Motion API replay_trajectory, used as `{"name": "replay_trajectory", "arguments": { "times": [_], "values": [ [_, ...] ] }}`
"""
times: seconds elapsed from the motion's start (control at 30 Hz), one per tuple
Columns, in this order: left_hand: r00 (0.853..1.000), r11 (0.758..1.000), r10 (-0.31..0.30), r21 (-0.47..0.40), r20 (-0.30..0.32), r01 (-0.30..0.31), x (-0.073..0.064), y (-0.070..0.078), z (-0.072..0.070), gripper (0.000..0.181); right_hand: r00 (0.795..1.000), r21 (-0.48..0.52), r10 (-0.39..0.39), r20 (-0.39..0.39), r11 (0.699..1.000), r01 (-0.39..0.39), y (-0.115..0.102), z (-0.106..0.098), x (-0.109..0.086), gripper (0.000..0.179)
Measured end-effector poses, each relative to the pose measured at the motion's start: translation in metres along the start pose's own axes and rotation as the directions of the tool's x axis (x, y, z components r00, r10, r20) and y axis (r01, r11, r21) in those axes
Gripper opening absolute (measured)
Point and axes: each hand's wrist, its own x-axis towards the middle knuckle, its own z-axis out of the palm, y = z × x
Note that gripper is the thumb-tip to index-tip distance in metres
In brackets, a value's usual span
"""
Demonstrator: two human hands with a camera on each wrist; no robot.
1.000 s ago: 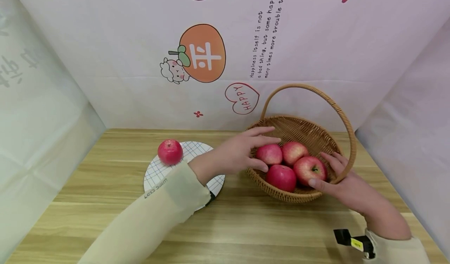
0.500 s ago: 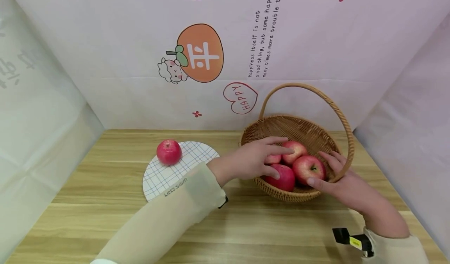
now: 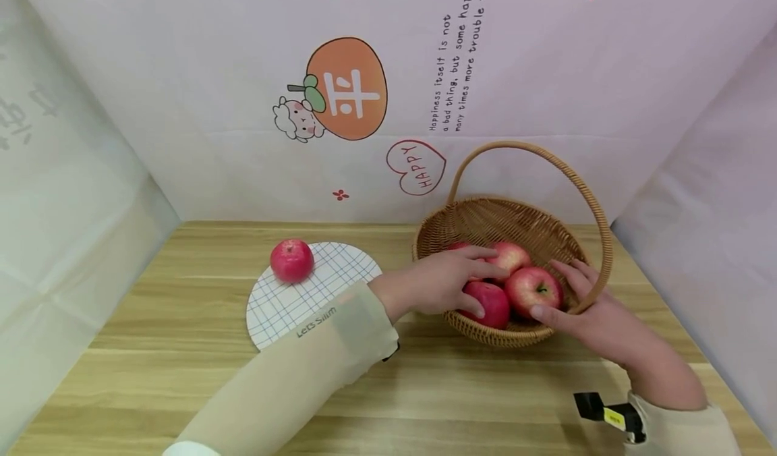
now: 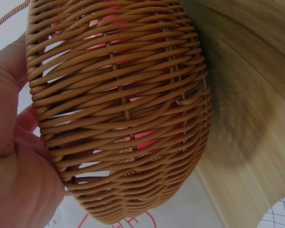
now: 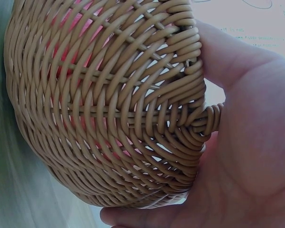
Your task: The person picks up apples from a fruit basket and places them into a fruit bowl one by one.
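A brown wicker basket (image 3: 516, 338) with a tall looped handle holds several red apples. My left hand (image 3: 446, 280) reaches over its left rim, fingers and thumb curled round the left apple (image 3: 459, 245), which is mostly hidden beneath the hand. The thumb overlaps the front apple (image 3: 494, 304). Behind and to the right lie a paler apple (image 3: 511, 257) and an apple with its stem showing (image 3: 534, 291). My right hand (image 3: 597, 314) grips the basket's right rim at the handle's base. Both wrist views show the woven wall (image 4: 118, 104) close up, with red showing through.
Left of the basket, another apple (image 3: 292, 261) sits on a round white mat (image 3: 340, 267) with blue grid lines. Both are on a wooden table (image 3: 152, 375). White printed cloth (image 3: 243, 173) stands behind the table and along both sides.
My left hand has moved right and slightly down into the basket, from the rim to over the left apple. The right hand has stayed at the rim.
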Motion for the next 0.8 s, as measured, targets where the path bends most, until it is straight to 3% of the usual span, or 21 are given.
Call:
{"name": "replay_trajectory", "arguments": {
  "times": [0.13,0.43,0.63,0.8],
  "values": [
    [0.999,0.999,-0.005,0.047,0.046,0.003,0.003,0.002,0.002,0.062,1.000,-0.009,0.003,0.006,1.000,-0.003,0.000,0.000,0.001,0.094],
    [0.996,0.990,-0.031,0.143,0.089,0.018,0.008,0.006,0.006,0.062,1.000,-0.016,-0.004,0.004,1.000,0.004,0.000,0.001,0.000,0.094],
    [0.994,0.989,-0.007,0.150,0.113,-0.011,0.009,0.006,0.005,0.064,1.000,-0.014,-0.004,0.008,1.000,0.004,0.000,0.001,0.000,0.095],
    [0.984,0.991,0.034,0.124,0.173,-0.056,0.014,0.004,0.004,0.063,1.000,-0.008,-0.013,0.006,1.000,0.013,0.000,0.001,-0.001,0.095]
  ]
}}
